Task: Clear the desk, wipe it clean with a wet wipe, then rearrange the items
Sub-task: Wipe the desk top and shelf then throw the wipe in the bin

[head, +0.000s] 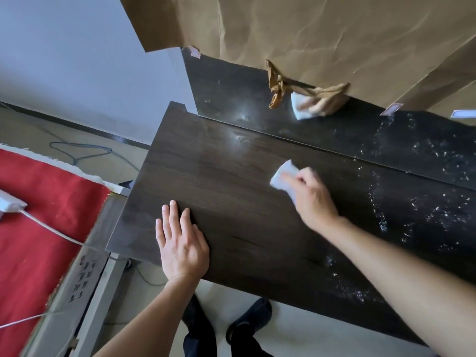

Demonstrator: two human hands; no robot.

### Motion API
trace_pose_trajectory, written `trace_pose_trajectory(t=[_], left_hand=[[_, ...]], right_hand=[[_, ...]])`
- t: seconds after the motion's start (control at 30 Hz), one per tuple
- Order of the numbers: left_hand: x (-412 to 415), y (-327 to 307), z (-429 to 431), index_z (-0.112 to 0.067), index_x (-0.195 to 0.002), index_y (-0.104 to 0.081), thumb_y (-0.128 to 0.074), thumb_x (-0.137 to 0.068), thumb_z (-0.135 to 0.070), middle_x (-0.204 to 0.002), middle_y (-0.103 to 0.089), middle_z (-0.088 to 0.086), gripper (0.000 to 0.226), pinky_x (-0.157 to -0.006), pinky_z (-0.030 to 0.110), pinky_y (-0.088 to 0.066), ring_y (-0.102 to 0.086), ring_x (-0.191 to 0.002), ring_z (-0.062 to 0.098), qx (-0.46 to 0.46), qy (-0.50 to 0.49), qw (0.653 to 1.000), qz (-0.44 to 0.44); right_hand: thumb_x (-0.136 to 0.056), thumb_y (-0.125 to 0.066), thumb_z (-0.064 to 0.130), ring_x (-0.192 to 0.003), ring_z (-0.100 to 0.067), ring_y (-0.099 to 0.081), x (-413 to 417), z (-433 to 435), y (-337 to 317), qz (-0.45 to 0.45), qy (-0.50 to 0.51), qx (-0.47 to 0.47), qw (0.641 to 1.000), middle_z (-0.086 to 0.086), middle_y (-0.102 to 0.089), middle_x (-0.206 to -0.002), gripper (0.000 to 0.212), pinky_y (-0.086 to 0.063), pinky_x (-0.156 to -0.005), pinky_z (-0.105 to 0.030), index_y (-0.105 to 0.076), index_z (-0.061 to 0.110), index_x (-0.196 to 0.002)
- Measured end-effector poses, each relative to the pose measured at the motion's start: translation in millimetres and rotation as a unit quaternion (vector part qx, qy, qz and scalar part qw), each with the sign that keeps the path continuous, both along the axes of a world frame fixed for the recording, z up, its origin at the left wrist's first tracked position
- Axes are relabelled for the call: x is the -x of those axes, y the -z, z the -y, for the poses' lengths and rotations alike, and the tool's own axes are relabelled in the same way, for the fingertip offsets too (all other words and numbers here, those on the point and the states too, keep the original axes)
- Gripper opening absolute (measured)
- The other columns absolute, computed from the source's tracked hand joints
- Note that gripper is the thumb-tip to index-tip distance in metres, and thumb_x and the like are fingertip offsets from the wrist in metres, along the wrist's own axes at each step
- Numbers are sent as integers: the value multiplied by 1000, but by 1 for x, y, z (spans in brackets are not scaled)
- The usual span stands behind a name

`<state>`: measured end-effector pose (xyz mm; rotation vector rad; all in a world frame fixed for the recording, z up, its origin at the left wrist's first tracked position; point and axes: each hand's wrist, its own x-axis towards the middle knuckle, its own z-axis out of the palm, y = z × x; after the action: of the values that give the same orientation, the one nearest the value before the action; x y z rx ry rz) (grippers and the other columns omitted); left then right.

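Wet wipe [282, 176] on the dark wood counter [231, 202], gripped by the right hand [313, 199].

The wipe is white and crumpled, pressed to the counter near its back edge. The right hand's fingers curl over it and are motion-blurred. The left hand [181, 238] lies flat near the front edge, fingers straight, holding nothing. White specks [438, 210] cover the counter's right part. The glossy back panel [231, 94] mirrors the hand and wipe, with brown paper [309, 34] above it. A red cloth [38, 202] with a white cable [51, 228] lies to the left.

Head view looks steeply down (from close) onto the desk [219, 202].
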<state>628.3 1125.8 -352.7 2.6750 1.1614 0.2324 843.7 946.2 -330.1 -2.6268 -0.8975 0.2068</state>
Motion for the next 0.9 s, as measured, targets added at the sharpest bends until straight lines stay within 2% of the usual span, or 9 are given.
trace_pose_trajectory(t=[0.13, 0.27, 0.33, 0.47, 0.53, 0.6, 0.73, 0.8, 0.9], left_hand=[[2, 0, 0, -3, -126, -50, -31, -92, -22, -149, -35, 19, 43, -117, 46, -14, -23, -142, 33, 6, 2, 1000, -5], [2, 2, 0, -3, -126, -50, -32, -92, -21, -149, -35, 19, 42, -117, 47, -15, -24, -142, 33, 9, 2, 1000, -4], [2, 1, -1, -3, -126, -50, -32, -92, -21, -149, -35, 19, 42, -118, 46, -14, -23, -142, 33, 14, 4, 1000, -5], [3, -1, -1, -4, -130, -48, -30, -94, -22, -151, -31, 18, 43, -119, 46, -10, -19, -144, 32, 33, 9, 999, -18], [3, -1, -1, -4, -130, -47, -31, -94, -21, -151, -31, 18, 43, -118, 46, -10, -19, -144, 31, 39, 8, 999, -15], [3, -1, 0, -4, -130, -47, -31, -94, -21, -152, -30, 18, 43, -118, 46, -10, -18, -144, 31, 44, 11, 999, -11], [4, 1, -1, -4, -131, -46, -29, -94, -23, -152, -30, 18, 45, -119, 46, -9, -18, -144, 31, 51, 12, 999, 5], [6, 2, -1, -4, -129, -48, -29, -92, -23, -150, -33, 19, 46, -118, 48, -12, -20, -144, 32, 49, 19, 998, 16], [6, 4, -2, -3, -129, -47, -33, -91, -20, -149, -33, 19, 44, -117, 48, -12, -21, -143, 34, 54, 28, 998, 21]], right_hand=[[-75, -52, -10, -90, -33, -45, -28, -56, 11, 63, 71, 29, 995, -14, -46, -100, 55, -43, -76, -41, -54, 16, -124], [-77, -62, -5, -79, -29, -46, 45, -35, 14, 41, -77, -12, 996, -11, -50, -90, 53, -42, -66, -38, -60, 20, -124], [-84, -56, 0, -77, -25, -47, 100, 4, 11, -1, -137, -33, 990, -8, -51, -87, 48, -43, -64, -38, -58, 21, -128], [-78, -54, -6, -73, -14, -43, 174, 52, -13, -110, -248, -35, 962, 1, -47, -83, 50, -39, -62, -23, -63, 24, -117], [-83, -58, 7, -74, -11, -45, 160, 49, -19, -118, -206, -38, 971, 3, -47, -83, 26, -40, -62, -23, -65, 23, -102], [-89, -58, 20, -80, -13, -48, 121, 34, -21, -70, -91, -71, 991, 3, -48, -87, 6, -44, -68, -30, -62, 23, -93], [-83, -55, -1, -97, -28, -48, 66, -7, -9, -14, 107, -30, 994, -7, -48, -100, 33, -41, -72, -36, -61, 24, -103], [-75, -55, -10, -94, -29, -48, 93, -19, 1, -8, 79, -8, 997, -9, -49, -101, 49, -37, -63, -31, -61, 19, -114], [-71, -65, -9, -82, -27, -53, 171, 8, 6, -31, 4, -49, 998, -7, -53, -93, 53, -39, -56, -27, -62, 13, -119]])
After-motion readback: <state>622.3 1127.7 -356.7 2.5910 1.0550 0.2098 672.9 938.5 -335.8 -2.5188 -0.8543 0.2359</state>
